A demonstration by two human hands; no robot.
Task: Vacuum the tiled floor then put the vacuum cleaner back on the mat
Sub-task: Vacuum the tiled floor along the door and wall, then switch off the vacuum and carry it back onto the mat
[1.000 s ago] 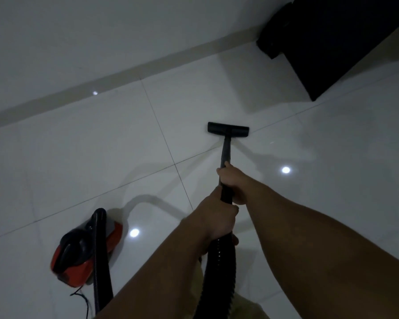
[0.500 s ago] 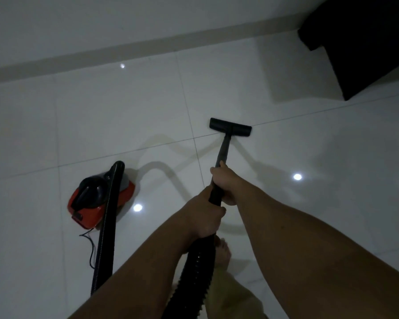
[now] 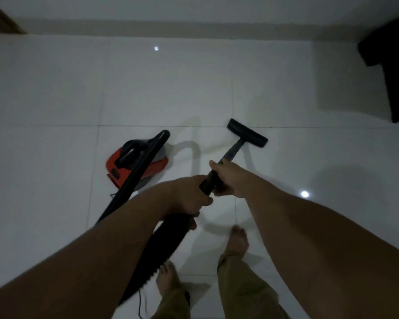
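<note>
Vacuuming step in hand, by my reading. Both hands grip the black wand [image 3: 233, 155]: right hand [image 3: 228, 178] forward on the rigid tube, fingers wrapped tight around it; left hand [image 3: 189, 199] just behind, fingers closed where the tube meets the ribbed hose [image 3: 161, 247]. The two hands nearly touch.

Floor nozzle [image 3: 248, 133] sits flat on the tiled floor [image 3: 55, 157], angled, just below a grout line, ahead and slightly right of the person. Red and black vacuum cleaner [image 3: 134, 164] body rests on the tiles to the left of the wand, near the hands. Hose loops up from its front, over its top and back toward the left arm. Thin cord [image 3: 139, 302] trails near the bare feet [image 3: 238, 240].

No mat in view. Dark furniture [image 3: 394, 72] stands at upper right, against the wall; its make is hard to tell in dim light.

Next move, as I judge it: push or draw the nozzle across the adjoining tile, keeping it flat. Hose slack lies close to the canister and feet, so footing needs watching. Putting the machine back comes later; the mat must first be found.
</note>
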